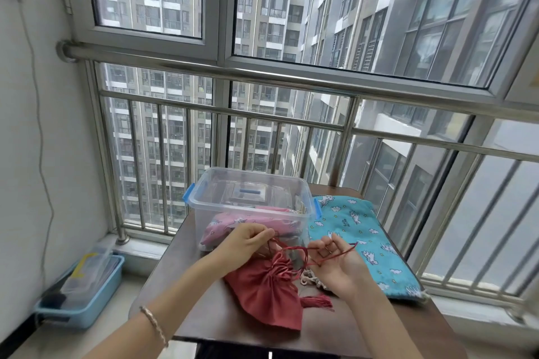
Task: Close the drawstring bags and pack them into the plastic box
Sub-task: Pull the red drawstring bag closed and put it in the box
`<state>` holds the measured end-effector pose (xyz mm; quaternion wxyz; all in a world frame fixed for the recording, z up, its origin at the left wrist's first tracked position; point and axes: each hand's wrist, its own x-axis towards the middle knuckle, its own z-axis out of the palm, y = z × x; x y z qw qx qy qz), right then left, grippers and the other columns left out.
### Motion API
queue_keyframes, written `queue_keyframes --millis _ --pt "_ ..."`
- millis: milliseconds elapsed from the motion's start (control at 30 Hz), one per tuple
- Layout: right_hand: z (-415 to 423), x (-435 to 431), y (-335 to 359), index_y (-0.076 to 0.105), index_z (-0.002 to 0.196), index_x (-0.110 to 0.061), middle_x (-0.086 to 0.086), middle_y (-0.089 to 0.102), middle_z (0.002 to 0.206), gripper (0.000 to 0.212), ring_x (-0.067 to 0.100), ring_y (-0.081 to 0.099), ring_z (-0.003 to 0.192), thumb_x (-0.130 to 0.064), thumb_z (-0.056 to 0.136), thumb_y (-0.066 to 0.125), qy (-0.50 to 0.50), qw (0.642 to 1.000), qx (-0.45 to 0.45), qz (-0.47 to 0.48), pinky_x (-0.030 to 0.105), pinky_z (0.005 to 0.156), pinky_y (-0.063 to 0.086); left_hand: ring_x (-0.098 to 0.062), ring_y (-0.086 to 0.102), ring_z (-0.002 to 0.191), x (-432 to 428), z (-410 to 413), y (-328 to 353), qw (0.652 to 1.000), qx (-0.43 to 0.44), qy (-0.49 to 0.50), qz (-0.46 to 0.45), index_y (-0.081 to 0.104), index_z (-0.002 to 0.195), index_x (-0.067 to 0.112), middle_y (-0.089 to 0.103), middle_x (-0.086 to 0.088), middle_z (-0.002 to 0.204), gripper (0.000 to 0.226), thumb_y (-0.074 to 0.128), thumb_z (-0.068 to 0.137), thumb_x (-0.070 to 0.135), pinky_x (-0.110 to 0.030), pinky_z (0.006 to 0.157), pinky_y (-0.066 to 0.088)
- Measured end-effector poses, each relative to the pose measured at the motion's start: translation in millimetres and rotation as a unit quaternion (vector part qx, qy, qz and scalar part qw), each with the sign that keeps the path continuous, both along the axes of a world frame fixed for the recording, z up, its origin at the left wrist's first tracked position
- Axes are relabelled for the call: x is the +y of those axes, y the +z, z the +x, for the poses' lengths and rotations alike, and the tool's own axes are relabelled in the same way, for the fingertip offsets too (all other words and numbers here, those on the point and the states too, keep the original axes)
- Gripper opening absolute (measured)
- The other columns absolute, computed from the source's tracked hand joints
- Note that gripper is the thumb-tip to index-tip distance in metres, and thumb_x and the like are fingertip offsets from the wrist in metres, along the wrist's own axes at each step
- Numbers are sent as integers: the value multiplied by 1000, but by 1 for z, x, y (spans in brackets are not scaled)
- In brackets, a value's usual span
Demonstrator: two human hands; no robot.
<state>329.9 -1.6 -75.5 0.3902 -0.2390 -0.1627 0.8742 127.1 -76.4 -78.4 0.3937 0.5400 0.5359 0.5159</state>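
Directly in front of the plastic box, on the dark table, lies the red drawstring bag — its mouth gathered into pleats and pointing toward the box. The left hand pinches the red cord just above the bag's gathered mouth, close against the box's front wall. The right hand grips the other run of cord, fingers curled, off the box's front right corner; a loose end trails past it. A red tassel rests on the table beside the bag. Inside the box lies a pink bag — its opening cannot be made out. Touching the box's right side lies a blue patterned bag, flat on the table.
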Motion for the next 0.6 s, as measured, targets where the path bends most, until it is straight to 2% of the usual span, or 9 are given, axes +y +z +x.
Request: queue_keyframes --millis 67,133,233,333,400,467,533,600 --pt "2 3 -2 44 52 -11 3 42 48 51 19 51 42 -28 100 39 0 1000 0 -19 42 78 47 -19 70 70 -3 -3 2 1000 -12 12 -5 65 71 10 75 -10 79 29 52 97 14 -26 71 58" --pt "2 7 -3 38 45 -11 1 32 45 62 17 39 36 -31 103 35 5 999 -7 -35 31 70 44 -17 71 62 -7 -6 4 999 -18 39 -14 62 73 3 74 -9 73 26 54 96 12 -23 62 57" --pt "0 11 -7 36 41 -12 -1 27 43 67 13 31 33 -34 104 34 18 998 -28 -44 20 48 32 -19 71 59 -10 -12 7 997 -10 71 -33 60 73 3 73 -9 70 26 55 95 14 -24 53 57" --pt "2 17 -14 36 43 -12 -1 27 44 66 13 30 34 -37 104 34 16 997 -57 -46 18 49 29 -20 71 58 -14 -17 10 996 -14 76 -34 56 69 5 72 -9 68 30 53 97 16 -27 53 59" --pt "6 21 -15 35 46 -13 0 29 47 62 16 34 38 -40 102 34 10 997 -64 -47 21 51 39 -22 71 60 -19 -21 11 996 -29 75 -36 52 66 6 72 -12 70 34 50 98 18 -28 55 59" --pt "14 25 -13 35 49 -12 2 32 49 59 19 39 44 -45 99 33 -1 997 -72 -38 32 56 49 -23 72 63 -24 -28 9 995 -39 77 -40 48 65 7 72 -13 72 37 47 99 20 -28 57 59" --pt "24 32 -13 37 51 -12 4 35 50 57 21 44 48 -46 95 36 -16 997 -70 -42 41 66 52 -24 72 64 -29 -36 6 994 -42 82 -50 46 65 7 72 -13 72 37 46 100 21 -30 59 60" --pt "34 39 -13 40 51 -11 5 41 53 54 22 47 57 -44 94 38 -33 996 -63 -53 46 69 53 -24 72 63 -33 -42 2 994 -38 84 -59 45 65 7 72 -13 71 37 46 99 20 -30 59 60"
